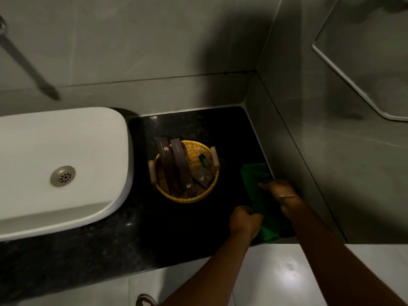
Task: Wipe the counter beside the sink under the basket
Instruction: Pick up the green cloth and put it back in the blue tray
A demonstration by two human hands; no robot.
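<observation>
A round wicker basket (207, 191) with two wooden handles stands on the black stone counter (154, 235), just right of the white sink (66, 151). It holds dark boxes and a small green bottle. A green cloth (260, 195) lies on the counter to the basket's right, by the side wall. My left hand (244, 220) grips the cloth's near left edge. My right hand (282, 195) presses on the cloth's right side, fingers curled onto it. Both hands are apart from the basket.
The grey tiled side wall (309, 173) closes the counter on the right, the back wall behind. A metal tap (26, 62) hangs over the sink at upper left. A glass shelf (353, 74) juts out at upper right. The floor (276, 272) lies below the counter's front edge.
</observation>
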